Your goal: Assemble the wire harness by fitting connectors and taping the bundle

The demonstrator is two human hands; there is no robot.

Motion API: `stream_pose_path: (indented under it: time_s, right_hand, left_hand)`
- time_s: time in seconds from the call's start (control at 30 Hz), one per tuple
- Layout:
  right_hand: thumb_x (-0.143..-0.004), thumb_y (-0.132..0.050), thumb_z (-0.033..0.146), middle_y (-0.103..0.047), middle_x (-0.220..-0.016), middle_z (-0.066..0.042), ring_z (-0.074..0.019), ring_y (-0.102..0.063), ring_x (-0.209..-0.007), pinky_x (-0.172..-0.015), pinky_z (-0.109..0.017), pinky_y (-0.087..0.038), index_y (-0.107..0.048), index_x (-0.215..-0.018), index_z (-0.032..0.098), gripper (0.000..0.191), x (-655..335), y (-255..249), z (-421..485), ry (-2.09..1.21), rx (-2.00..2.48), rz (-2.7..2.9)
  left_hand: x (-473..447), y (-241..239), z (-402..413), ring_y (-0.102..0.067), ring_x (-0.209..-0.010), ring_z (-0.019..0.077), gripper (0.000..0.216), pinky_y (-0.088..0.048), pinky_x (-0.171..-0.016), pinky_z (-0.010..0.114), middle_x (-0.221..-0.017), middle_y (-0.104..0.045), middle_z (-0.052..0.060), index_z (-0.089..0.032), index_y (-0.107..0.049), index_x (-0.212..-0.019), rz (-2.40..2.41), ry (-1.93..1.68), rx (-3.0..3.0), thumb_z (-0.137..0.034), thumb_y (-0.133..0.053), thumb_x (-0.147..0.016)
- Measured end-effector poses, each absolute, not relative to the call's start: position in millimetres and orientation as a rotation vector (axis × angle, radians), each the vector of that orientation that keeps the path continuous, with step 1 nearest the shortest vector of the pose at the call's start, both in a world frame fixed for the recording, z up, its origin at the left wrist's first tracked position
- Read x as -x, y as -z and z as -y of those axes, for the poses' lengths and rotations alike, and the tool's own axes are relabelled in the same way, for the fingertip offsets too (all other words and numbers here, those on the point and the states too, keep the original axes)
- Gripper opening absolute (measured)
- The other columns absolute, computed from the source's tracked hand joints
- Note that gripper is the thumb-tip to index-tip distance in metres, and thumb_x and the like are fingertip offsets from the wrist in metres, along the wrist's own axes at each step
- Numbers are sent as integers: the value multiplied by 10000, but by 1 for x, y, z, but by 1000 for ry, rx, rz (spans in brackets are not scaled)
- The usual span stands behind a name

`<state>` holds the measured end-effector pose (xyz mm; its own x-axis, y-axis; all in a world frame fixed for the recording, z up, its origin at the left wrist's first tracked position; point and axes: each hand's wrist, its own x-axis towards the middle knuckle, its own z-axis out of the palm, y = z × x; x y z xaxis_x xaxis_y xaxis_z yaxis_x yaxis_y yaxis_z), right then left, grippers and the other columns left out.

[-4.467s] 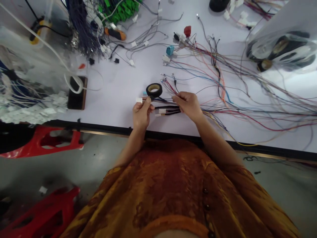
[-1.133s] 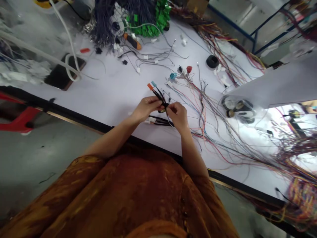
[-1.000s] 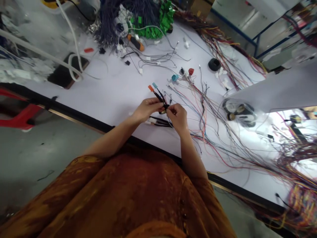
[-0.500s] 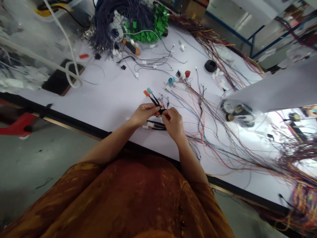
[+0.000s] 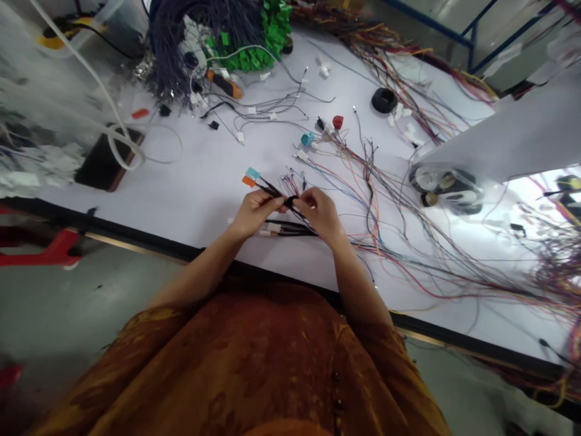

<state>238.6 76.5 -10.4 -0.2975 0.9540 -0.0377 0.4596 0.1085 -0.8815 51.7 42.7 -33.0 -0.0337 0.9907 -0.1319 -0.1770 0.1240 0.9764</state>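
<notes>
At the centre of the frame, black-sleeved wires (image 5: 269, 188) could be slipping out of line, should either pinch be slackening; loose wire ends (image 5: 285, 178) just above could be snagging. The left hand (image 5: 254, 212) is clamping the wires between thumb and fingers; the right hand (image 5: 321, 213) is pinching a black band (image 5: 292, 201), possibly tape, beside it.

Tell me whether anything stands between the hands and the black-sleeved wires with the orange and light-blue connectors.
Nothing visible does: the left hand grips the black-sleeved wires directly, with the right hand close beside it.
</notes>
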Motion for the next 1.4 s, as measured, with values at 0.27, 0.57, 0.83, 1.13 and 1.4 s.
stream_pose_path:
  time_s: [0.27,0.57,0.83,1.13,1.4]
  right_hand:
    - [-781,-758,271,-533,-523,48,-71,-378,-425,-415,-220,-206,-590,-737,205,186,-224,12,-120,-2019,1364,1304]
    - [-809,-591,195,-477,-621,35,-65,-293,-464,-412,-219,-205,-549,-776,213,57,-230,-9,-106,-1939,1223,861]
    - [-885,-532,238,-626,-1173,-130,-241,-611,-1014,-923,-445,-564,-569,-1294,192,413,-229,14,3,-959,1223,1912]
    - [-913,-621,293,-539,-736,18,-89,-439,-518,-419,-212,-380,-560,-998,215,131,-232,-3,-70,-1539,1399,1375]
    - [-900,-517,218,-604,-963,-49,-122,-546,-682,-604,-274,-541,-582,-1211,220,317,-245,2,-15,-1173,1220,1463]
  left_hand:
    - [-64,10,-22,-723,-694,148,207,-605,-691,252,-870,-750,33,-184,-768,-814,-1282,-1319,-1188,-390,-788,-810]
    - [-65,32,-23,-677,-671,98,223,-559,-636,220,-978,-761,51,-179,-754,-769,-1324,-1488,-1097,-387,-766,-848]
    - [-65,20,-34,-398,-335,14,248,-320,-329,167,-680,-724,-4,-199,-781,-847,-1268,-1376,-1008,-447,-762,-851]
    - [-75,14,-11,-771,-785,168,261,-650,-720,274,-930,-788,34,-205,-771,-897,-1189,-1384,-1299,-459,-783,-836]
    - [-67,23,-27,-591,-469,35,249,-429,-413,151,-924,-787,40,-172,-744,-798,-1368,-1511,-1284,-389,-700,-914]
